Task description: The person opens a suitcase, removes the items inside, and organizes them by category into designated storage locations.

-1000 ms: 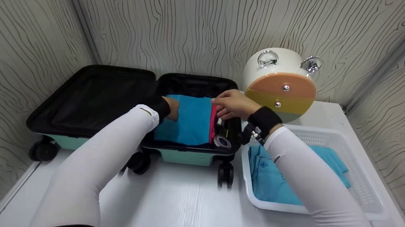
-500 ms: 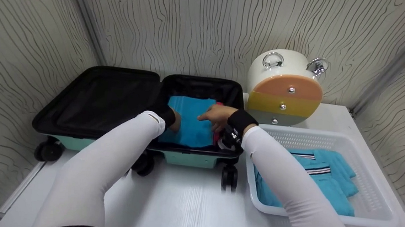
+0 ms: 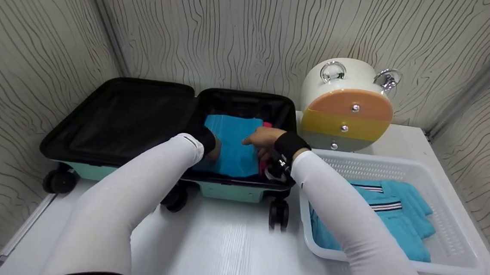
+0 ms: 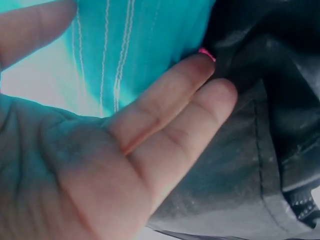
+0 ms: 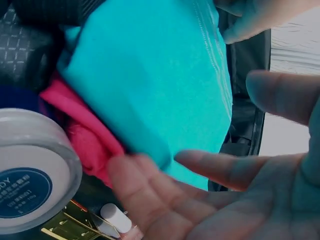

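- Inside the open suitcase (image 3: 247, 101) at the table's (image 3: 220, 248) far edge, the folded teal garment (image 3: 233, 147) lay flat.
- Left hand (image 3: 213, 149) pressed its left side, fingers (image 4: 165, 107) straight and together.
- Right hand (image 3: 262, 138) rested on top, fingers (image 5: 210, 165) spread apart.
- Pink cloth (image 5: 85, 135) sat beside it.

Two long arms in tight white sleeves (image 3: 111, 205), smooth and a bit shiny, from shoulder to wrist. A thin dark mark near the cuff of the left sleeve. A small dark dot on the right sleeve (image 3: 351, 222), close to the wrist. A black band (image 3: 288, 145) round the right wrist, with a little black and silver gadget (image 3: 275, 170) clipped under it. Another black band (image 3: 208, 140) round the left wrist. A strip of dark cloth at the very bottom, by the left shoulder. Left hand (image 4: 115, 150) and right hand (image 5: 235, 200) bare, no gloves, no rings.
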A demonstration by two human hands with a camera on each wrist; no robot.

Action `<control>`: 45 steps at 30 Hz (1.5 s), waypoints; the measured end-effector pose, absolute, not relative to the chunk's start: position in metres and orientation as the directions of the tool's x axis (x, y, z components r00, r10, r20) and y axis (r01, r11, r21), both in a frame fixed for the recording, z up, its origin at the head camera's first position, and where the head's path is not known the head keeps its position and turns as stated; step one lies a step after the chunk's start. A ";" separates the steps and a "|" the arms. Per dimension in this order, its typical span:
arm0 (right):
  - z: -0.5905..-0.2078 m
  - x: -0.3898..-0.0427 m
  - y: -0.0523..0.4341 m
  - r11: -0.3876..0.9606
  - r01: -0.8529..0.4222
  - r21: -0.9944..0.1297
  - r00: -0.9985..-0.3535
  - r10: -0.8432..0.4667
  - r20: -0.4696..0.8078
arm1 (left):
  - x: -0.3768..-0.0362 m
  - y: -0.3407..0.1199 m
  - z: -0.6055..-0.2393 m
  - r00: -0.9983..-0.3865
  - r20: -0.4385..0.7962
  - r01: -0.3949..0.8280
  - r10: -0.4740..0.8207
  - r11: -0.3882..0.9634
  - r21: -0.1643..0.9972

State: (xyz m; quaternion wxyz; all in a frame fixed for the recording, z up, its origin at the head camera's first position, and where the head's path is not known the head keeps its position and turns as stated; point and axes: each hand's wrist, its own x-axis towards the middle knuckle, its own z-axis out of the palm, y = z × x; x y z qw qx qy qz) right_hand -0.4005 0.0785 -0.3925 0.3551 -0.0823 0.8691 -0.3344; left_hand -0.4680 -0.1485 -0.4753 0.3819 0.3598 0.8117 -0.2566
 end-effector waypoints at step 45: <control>-0.379 -0.403 0.099 0.380 0.200 -0.903 -0.838 -0.411 -0.358 | -0.421 -0.136 -0.406 -0.882 -0.345 0.411 0.321 0.883 -0.229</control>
